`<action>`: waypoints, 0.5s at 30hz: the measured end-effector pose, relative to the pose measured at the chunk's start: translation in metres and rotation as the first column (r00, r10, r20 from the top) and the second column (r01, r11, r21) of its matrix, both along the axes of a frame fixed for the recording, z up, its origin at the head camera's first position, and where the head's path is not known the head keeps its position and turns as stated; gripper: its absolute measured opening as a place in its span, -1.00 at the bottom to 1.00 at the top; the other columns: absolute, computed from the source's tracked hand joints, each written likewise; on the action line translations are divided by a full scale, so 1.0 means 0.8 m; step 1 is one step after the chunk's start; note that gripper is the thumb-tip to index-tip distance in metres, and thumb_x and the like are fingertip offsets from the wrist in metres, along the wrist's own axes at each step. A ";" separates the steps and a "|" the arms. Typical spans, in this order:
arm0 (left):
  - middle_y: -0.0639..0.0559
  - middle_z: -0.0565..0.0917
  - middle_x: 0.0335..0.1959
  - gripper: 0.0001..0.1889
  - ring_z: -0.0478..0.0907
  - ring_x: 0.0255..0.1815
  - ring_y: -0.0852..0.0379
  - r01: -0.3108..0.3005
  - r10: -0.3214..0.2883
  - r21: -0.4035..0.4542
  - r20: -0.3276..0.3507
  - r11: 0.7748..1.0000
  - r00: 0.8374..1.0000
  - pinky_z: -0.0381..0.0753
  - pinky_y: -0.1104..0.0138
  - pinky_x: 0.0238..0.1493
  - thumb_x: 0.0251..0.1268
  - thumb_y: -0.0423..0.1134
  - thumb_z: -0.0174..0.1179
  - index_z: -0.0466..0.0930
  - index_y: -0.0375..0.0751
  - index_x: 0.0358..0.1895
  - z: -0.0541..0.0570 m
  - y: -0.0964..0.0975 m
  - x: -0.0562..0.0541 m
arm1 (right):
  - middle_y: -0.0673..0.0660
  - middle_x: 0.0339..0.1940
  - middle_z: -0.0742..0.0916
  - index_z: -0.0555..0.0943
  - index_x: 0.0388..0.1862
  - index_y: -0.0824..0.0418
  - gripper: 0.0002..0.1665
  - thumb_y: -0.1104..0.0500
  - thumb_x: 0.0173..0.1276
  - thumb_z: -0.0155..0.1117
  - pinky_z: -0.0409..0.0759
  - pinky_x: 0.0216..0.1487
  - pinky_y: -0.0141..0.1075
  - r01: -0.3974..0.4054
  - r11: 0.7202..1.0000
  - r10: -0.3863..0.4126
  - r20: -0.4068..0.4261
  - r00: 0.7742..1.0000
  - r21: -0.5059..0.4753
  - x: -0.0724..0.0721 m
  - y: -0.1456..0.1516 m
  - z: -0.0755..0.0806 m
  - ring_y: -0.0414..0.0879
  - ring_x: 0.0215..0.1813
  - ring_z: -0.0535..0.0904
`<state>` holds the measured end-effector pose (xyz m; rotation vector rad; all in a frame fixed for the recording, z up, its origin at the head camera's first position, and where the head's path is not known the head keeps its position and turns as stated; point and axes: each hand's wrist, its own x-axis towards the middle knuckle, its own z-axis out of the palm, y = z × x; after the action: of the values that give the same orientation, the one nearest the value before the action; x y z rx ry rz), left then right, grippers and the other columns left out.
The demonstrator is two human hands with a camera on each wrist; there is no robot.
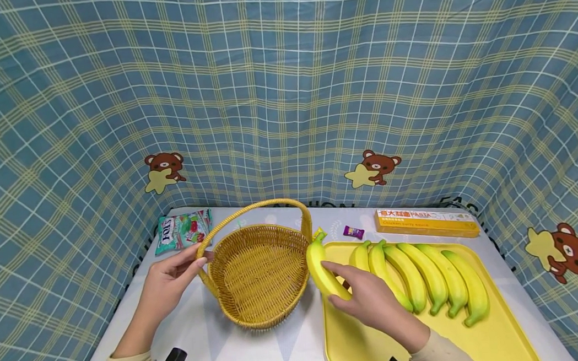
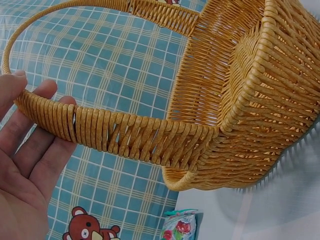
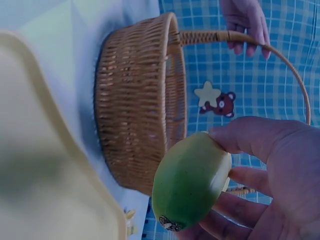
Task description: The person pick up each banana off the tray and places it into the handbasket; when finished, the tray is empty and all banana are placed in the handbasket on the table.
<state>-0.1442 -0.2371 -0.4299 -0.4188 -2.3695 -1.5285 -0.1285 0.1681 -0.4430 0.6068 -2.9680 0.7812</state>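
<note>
A woven wicker basket (image 1: 260, 279) with an arched handle (image 2: 125, 131) stands in the middle of the table, and its woven bottom shows bare. My left hand (image 1: 168, 282) grips the handle's left side, thumb on one face and fingers behind it. With my right hand (image 1: 370, 297) I hold a yellow banana (image 1: 321, 269) between thumb and fingers, beside the basket's right rim. The banana's greenish end faces the camera in the right wrist view. Several more bananas (image 1: 429, 277) lie side by side on a yellow tray (image 1: 351, 342) to the right.
A green FOX'S candy bag (image 1: 183, 231) lies at the back left. Behind the tray is an orange and white pasta box (image 1: 425, 222). A small purple packet (image 1: 354, 232) and a yellow wrapped piece (image 1: 320, 232) lie between basket and box. Plaid cloth (image 1: 275, 120) surrounds the table.
</note>
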 end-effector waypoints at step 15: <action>-0.22 0.78 -0.07 -0.62 0.70 -0.06 0.38 -0.001 0.001 -0.012 0.006 1.000 1.000 0.69 0.50 -0.07 0.48 -0.40 0.20 0.57 -0.39 0.29 0.003 -0.002 -0.004 | -0.14 -0.12 0.71 0.50 0.46 -0.05 -0.26 -0.02 0.29 0.47 0.50 -0.39 -0.39 -0.129 0.992 0.129 0.021 0.991 -0.013 -0.027 -0.039 0.012 -0.29 -0.26 0.56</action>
<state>-0.1470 -0.2385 -0.4275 -0.4155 -2.3846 -1.5178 -0.1503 0.1372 -0.4336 0.8013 -2.9660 0.8184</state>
